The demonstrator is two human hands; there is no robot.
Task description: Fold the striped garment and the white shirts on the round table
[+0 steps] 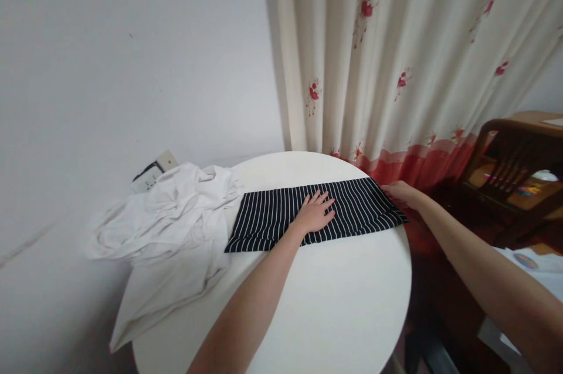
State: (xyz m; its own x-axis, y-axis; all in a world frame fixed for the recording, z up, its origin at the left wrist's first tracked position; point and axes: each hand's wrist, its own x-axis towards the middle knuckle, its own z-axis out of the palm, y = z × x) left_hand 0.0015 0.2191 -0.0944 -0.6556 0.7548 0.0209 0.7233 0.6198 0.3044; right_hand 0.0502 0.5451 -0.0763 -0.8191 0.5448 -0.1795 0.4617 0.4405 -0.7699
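Observation:
A black cloth with thin white stripes (272, 216) lies folded into a long flat band across the round white table (334, 303). My left hand (314, 213) rests flat on the middle of the band, fingers spread. My right hand (400, 191) is at the band's right end by the table's edge, fingers curled onto the cloth's edge. A crumpled white garment (171, 227) lies heaped on the table's left side and hangs over the rim.
A grey wall stands behind and to the left, with a wall socket (153, 172) showing above the white garment. A cream curtain with red flowers (396, 57) hangs behind the table. A dark wooden chair (505, 169) stands to the right.

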